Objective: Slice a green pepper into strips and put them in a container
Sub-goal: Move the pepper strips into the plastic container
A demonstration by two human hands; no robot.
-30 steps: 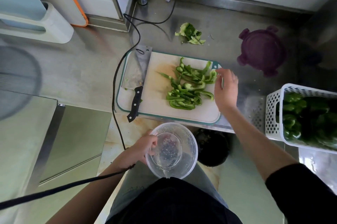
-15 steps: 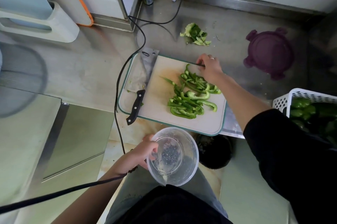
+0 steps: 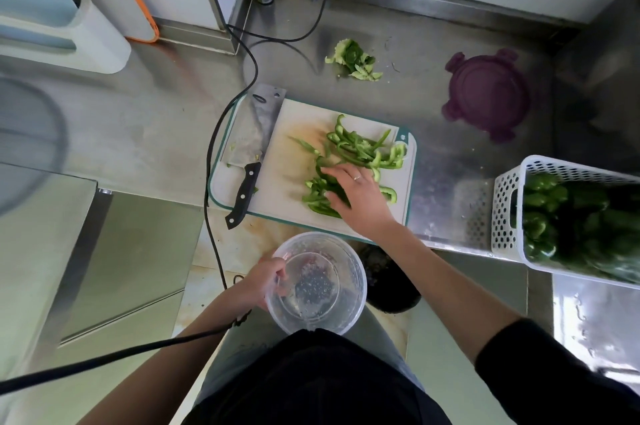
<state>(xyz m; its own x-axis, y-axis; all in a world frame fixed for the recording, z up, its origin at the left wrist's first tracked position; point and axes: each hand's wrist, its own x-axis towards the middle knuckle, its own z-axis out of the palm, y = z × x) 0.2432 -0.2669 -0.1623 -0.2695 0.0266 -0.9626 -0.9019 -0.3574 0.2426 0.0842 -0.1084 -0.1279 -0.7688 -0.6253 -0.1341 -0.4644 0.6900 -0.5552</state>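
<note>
Your right grip point(image 3: 360, 196) lies spread and released on the green pepper strips point(image 3: 360, 151) on the cutting board point(image 3: 291, 168); your left grip point(image 3: 265, 282) grasps the clear container point(image 3: 318, 282) below the bench point(image 3: 145, 126) edge.

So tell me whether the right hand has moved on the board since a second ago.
Yes. The right hand came from the board's right edge inward onto the strips.
</note>
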